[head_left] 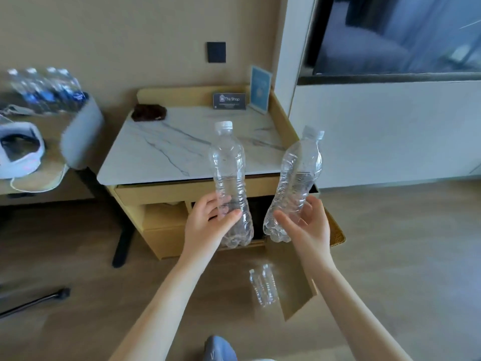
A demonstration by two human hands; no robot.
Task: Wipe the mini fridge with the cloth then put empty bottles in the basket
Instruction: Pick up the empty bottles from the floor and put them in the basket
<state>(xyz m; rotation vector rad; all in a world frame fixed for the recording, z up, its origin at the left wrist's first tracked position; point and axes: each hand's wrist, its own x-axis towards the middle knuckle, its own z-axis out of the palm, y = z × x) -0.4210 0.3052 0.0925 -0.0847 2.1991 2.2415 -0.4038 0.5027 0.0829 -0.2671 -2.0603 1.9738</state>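
Observation:
My left hand (208, 222) grips the lower part of a clear empty plastic bottle (230, 162), held upright with its white cap on. My right hand (305, 225) holds a second clear empty bottle (299, 173) near its base, tilted to the right. Both bottles hang in front of the cabinet with the marble top (182, 142); its door (294, 280) stands open and the dark inside behind the bottles is mostly hidden. A dark brown cloth (149, 112) lies crumpled at the back left of the marble top. Two more empty bottles (263, 285) stand on the floor by the open door.
Two sign cards (229, 101) stand at the back of the marble top. To the left, a desk holds a pack of full water bottles (44, 89), a white device (18, 149) and a grey basket-like rim (80, 131). Wooden floor spreads to the right.

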